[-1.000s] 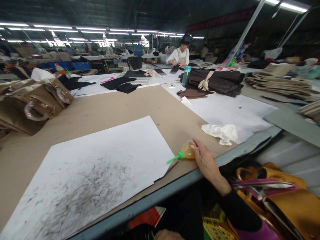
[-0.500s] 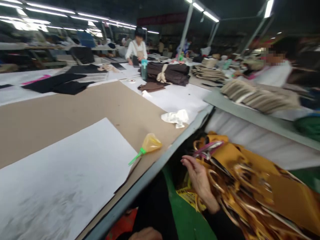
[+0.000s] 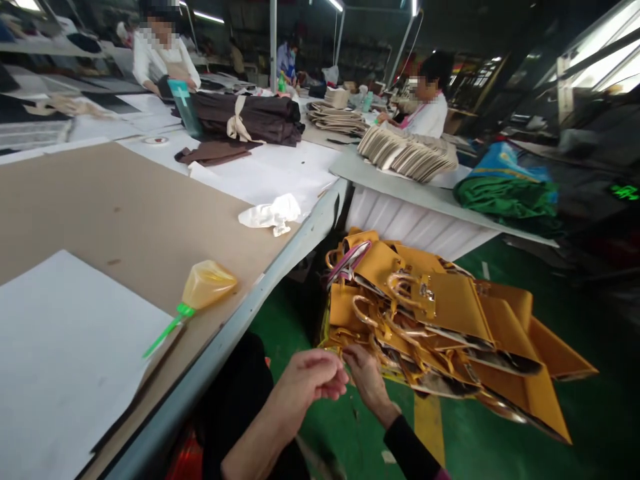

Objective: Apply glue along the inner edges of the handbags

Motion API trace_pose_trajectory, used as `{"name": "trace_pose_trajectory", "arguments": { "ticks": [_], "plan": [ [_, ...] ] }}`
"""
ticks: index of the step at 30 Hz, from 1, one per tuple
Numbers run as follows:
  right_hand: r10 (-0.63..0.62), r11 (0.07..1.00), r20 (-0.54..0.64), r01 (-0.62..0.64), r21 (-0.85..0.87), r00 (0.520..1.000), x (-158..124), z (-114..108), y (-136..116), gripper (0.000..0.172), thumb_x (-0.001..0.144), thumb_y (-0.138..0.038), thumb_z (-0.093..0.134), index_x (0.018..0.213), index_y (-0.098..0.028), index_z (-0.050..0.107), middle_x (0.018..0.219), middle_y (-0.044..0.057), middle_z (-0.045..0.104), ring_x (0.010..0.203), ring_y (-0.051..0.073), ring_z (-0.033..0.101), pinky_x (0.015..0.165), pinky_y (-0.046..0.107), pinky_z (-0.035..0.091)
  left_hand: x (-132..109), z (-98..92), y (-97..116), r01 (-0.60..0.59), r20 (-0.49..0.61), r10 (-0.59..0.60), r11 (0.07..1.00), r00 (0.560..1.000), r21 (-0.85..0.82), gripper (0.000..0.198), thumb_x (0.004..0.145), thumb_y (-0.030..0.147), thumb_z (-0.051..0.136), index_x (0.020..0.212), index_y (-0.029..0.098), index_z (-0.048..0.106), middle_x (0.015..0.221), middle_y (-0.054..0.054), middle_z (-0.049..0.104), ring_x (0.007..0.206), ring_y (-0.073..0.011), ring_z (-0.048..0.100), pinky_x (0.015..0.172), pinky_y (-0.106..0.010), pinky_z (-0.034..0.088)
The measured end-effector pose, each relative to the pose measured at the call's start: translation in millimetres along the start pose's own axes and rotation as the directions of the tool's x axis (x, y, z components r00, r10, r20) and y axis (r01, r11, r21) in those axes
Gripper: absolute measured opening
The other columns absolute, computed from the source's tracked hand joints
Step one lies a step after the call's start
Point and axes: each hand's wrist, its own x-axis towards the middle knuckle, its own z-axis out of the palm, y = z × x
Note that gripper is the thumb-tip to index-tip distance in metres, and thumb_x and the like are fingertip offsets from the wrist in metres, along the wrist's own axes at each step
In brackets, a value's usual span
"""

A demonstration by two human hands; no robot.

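Mustard-yellow handbags (image 3: 455,300) with curved handles and metal clasps lie heaped beside the table, several of them overlapping. Part of a yellow crate (image 3: 325,327) shows under the pile's near left side. My left hand (image 3: 317,373) is in front of the heap, its fingers curled in; what they hold, if anything, is hidden. Close beside it, my right hand (image 3: 367,380) has its fingers bent together at the near left edge of the bags. I cannot make out what is between those fingertips.
On the table (image 3: 150,200) are a yellow piping bag with a green tip (image 3: 205,287), crumpled white plastic (image 3: 273,213), white paper (image 3: 65,333) and a tied dark bundle (image 3: 250,120). Beige stacked pieces (image 3: 405,153) lie on another table. Two people work behind.
The view has swung right and now takes in the whole heap. My left hand has come up from the bottom edge, beside my right hand, whose stretched fingers have bent together.
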Motion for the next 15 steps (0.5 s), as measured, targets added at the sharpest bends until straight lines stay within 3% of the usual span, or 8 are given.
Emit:
{"name": "trace_pose_trajectory", "arguments": {
  "ticks": [2, 4, 5, 6, 7, 11, 15],
  "plan": [
    [-0.011, 1.0, -0.004, 0.011, 0.018, 1.0, 1.5, -0.4, 0.4, 0.027, 0.096, -0.04, 0.052, 0.09, -0.016, 0.064, 0.086, 0.003, 0.064, 0.079, 0.019, 0.062, 0.074, 0.038, 0.052, 34.6, -0.7, -5.8, 0.022, 0.006, -0.021, 0.987, 1.0, -0.161, 0.027, 0.069, 0.032, 0.071, 0.082, 0.011, 0.062, 0.079, -0.009, 0.068, 0.067, -0.015, 0.062, 0.068, -0.027, 0.046],
    [-0.039, 0.999, 0.002, 0.039, 0.027, 0.999, 3.3, -5.0, 4.2, 0.032, 0.095, -0.044, 0.052, 0.086, -0.016, 0.064, 0.081, 0.002, 0.064, 0.076, 0.019, 0.063, 0.072, 0.037, 0.052, 61.1, -14.1, -19.0, 0.067, -0.132, -0.097, 0.974, 0.987, -0.215, 0.022, 0.07, 0.025, 0.07, 0.084, 0.01, 0.061, 0.08, -0.009, 0.068, 0.064, -0.0143, 0.063, 0.064, -0.025, 0.045],
    [-0.054, 0.998, 0.003, 0.054, 0.029, 0.999, 5.1, -8.8, 7.6, 0.034, 0.095, -0.046, 0.052, 0.085, -0.017, 0.065, 0.079, 0.002, 0.065, 0.076, 0.019, 0.063, 0.072, 0.037, 0.052, 71.4, -23.6, -26.9, 0.114, -0.277, -0.192, 0.955, 0.942, -0.275, 0.018, 0.074, 0.024, 0.067, 0.085, 0.011, 0.059, 0.079, -0.007, 0.068, 0.062, -0.0127, 0.062, 0.061, -0.024, 0.044],
    [-0.066, 0.997, -0.001, 0.066, 0.028, 0.998, 7.7, -13.4, 11.5, 0.035, 0.094, -0.048, 0.052, 0.084, -0.017, 0.065, 0.079, 0.002, 0.065, 0.076, 0.019, 0.063, 0.071, 0.037, 0.052, 79.7, -33.3, -34.6, 0.147, -0.432, -0.298, 0.925, 0.851, -0.349, 0.017, 0.076, 0.025, 0.066, 0.083, 0.013, 0.058, 0.075, -0.004, 0.066, 0.06, -0.0108, 0.06, 0.06, -0.022, 0.043],
    [-0.073, 0.997, -0.011, 0.073, 0.024, 0.997, 11.4, -18.4, 15.5, 0.036, 0.094, -0.049, 0.052, 0.083, -0.017, 0.065, 0.079, 0.003, 0.065, 0.076, 0.019, 0.063, 0.071, 0.036, 0.053, 86.2, -42.0, -41.4, 0.085, -0.497, -0.275, 0.925, 0.823, -0.37, 0.017, 0.077, 0.025, 0.066, 0.086, 0.013, 0.057, 0.075, -0.003, 0.066, 0.06, -0.0102, 0.06, 0.061, -0.022, 0.044],
    [-0.084, 0.996, -0.08, 0.082, -0.022, 0.993, 39.9, -36.8, 23.0, 0.033, 0.095, -0.046, 0.052, 0.086, -0.017, 0.065, 0.077, 0.002, 0.065, 0.073, 0.019, 0.064, 0.068, 0.035, 0.054, 96.7, -55.7, -57.5, 0.041, -0.382, -0.159, 0.953, 0.91, -0.299, 0.027, 0.071, 0.029, 0.072, 0.089, 0.014, 0.058, 0.075, -0.003, 0.067, 0.06, -0.0116, 0.061, 0.059, -0.022, 0.044],
    [-0.142, 0.983, -0.172, 0.12, -0.136, 0.975, 104.2, -51.3, 6.3, 0.024, 0.096, -0.036, 0.054, 0.105, -0.016, 0.062, 0.097, 0.006, 0.066, 0.085, 0.021, 0.064, 0.077, 0.039, 0.054, 99.4, -51.0, -68.9, 0.095, -0.345, -0.19, 0.957, 0.919, -0.273, 0.027, 0.07, 0.034, 0.071, 0.083, 0.014, 0.057, 0.07, -0.001, 0.064, 0.056, -0.0087, 0.057, 0.056, -0.02, 0.038]
  ]
}}
